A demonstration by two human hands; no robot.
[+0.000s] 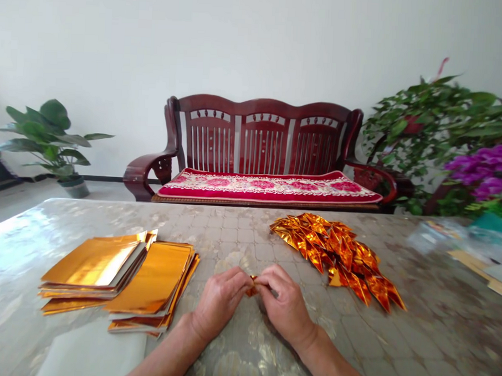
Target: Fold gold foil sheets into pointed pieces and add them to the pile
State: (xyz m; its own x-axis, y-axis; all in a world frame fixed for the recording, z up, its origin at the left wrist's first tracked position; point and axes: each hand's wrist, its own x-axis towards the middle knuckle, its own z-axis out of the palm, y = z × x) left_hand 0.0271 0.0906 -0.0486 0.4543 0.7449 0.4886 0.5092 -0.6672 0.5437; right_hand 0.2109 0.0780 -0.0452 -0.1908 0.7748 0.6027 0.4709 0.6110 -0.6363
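Observation:
A small folded piece of gold foil paper [252, 287] is pinched between my two hands over the middle of the table; fingers cover most of it. My left hand [222, 297] grips its left side with thumb and forefinger. On the other side my right hand [285, 303] pinches it in the same way. To the left lie two stacks of flat gold foil sheets, one stack [92, 261] farther left and another stack [153, 275] closer to my left hand. Beyond my right hand spreads a heap of folded gold foil pieces [331, 247] with pointed ends.
The table [216, 231] has a patterned, glossy cover. A pale sheet [92, 353] lies at its near left. Clear plastic bags [438, 238] and flat tan pieces [484, 273] are at the right edge. Behind the table stands a wooden bench [261, 138], with potted plants at both sides.

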